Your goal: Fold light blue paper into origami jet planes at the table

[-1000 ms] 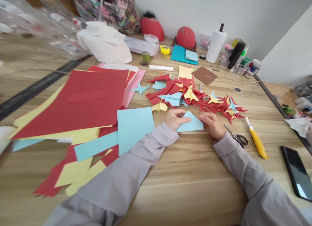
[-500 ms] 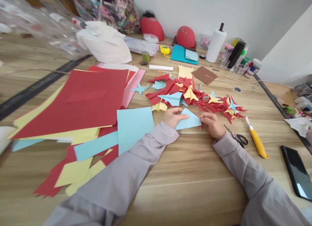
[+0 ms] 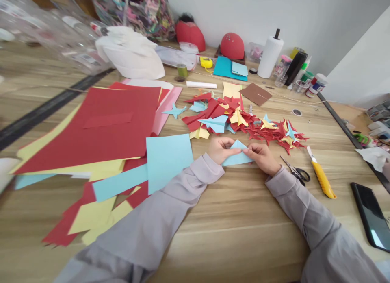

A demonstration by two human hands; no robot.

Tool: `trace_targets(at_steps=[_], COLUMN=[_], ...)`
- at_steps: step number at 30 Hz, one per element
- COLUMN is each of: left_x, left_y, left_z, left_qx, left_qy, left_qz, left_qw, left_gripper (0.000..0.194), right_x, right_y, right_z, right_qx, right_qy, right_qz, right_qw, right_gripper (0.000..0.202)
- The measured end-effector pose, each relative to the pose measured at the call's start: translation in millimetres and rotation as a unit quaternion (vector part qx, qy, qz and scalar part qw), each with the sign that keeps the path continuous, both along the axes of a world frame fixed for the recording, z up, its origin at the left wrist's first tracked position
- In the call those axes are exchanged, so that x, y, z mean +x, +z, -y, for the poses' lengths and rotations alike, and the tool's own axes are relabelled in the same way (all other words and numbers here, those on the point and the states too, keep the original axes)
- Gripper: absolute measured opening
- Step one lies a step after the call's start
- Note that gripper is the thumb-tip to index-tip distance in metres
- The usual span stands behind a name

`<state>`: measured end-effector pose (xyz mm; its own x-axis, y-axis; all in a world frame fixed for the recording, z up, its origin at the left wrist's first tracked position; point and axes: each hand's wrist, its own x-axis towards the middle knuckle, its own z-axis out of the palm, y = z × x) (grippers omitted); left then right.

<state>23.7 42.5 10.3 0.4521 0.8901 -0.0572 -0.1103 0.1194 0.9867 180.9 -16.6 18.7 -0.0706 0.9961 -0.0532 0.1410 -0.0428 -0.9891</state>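
Note:
Between my two hands is a folded light blue paper (image 3: 238, 158), roughly triangular with its point facing away from me. My left hand (image 3: 219, 150) grips its left side, the thumb lying on top. The right side is pinched by my right hand (image 3: 262, 156), whose thumb rests near the middle of the paper. Just beyond my hands lies a pile of folded red, yellow and blue paper shapes (image 3: 213, 112). A square light blue sheet (image 3: 169, 161) lies left of my left hand.
Large red sheets (image 3: 122, 140) and yellow scraps (image 3: 91, 214) cover the left side. Right of my right hand are black scissors (image 3: 300, 173), a yellow cutter (image 3: 323, 179) and a phone (image 3: 372, 218). A white bottle (image 3: 270, 57) stands at the back.
My right hand has moved left, from the paper's right corner to its middle, thumb now on top. My left hand and the paper have shifted slightly.

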Motion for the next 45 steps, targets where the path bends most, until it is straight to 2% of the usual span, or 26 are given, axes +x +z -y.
trace_targets(at_steps=[5, 8, 11, 15, 19, 23, 32, 40, 45], left_x=[2, 2, 1, 1, 2, 3, 1, 2, 2], left_y=[-1.6, -5.0, -8.2, -8.0, -6.1, -5.8, 3.0, 2.5, 4.0], left_z=[1, 0, 0, 3, 6, 6, 5, 4, 6], left_qx=[-0.033, -0.016, 0.022, 0.082, 0.135, 0.137, 0.096, 0.084, 0.102], left_qy=[0.012, 0.008, -0.02, -0.075, -0.119, -0.146, -0.135, -0.135, -0.12], left_qz=[0.017, 0.017, -0.011, -0.062, -0.09, -0.091, -0.084, -0.086, -0.087], left_qw=[0.999, 1.0, 0.999, 0.992, 0.98, 0.976, 0.983, 0.983, 0.984], left_gripper=[0.03, 0.029, 0.03, 0.031, 0.033, 0.034, 0.025, 0.023, 0.022], right_x=[3, 7, 9, 6, 2, 1, 3, 0, 1], right_y=[-3.1, -10.0, -13.0, -6.6, 1.5, 3.0, -5.4, -3.8, -3.0], right_z=[0, -1, -1, -1, -1, -1, -2, -1, -1], right_qx=[0.025, 0.02, 0.005, -0.006, 0.036, 0.051, 0.038, 0.041, 0.038], right_qy=[-0.025, -0.039, -0.044, -0.016, 0.014, 0.028, -0.041, -0.021, -0.013], right_qz=[0.001, -0.032, -0.053, -0.034, 0.035, 0.047, 0.018, 0.014, 0.031], right_qw=[0.999, 0.998, 0.998, 0.999, 0.999, 0.997, 0.998, 0.999, 0.999], right_gripper=[0.047, 0.047, 0.042, 0.039, 0.04, 0.042, 0.041, 0.042, 0.043])
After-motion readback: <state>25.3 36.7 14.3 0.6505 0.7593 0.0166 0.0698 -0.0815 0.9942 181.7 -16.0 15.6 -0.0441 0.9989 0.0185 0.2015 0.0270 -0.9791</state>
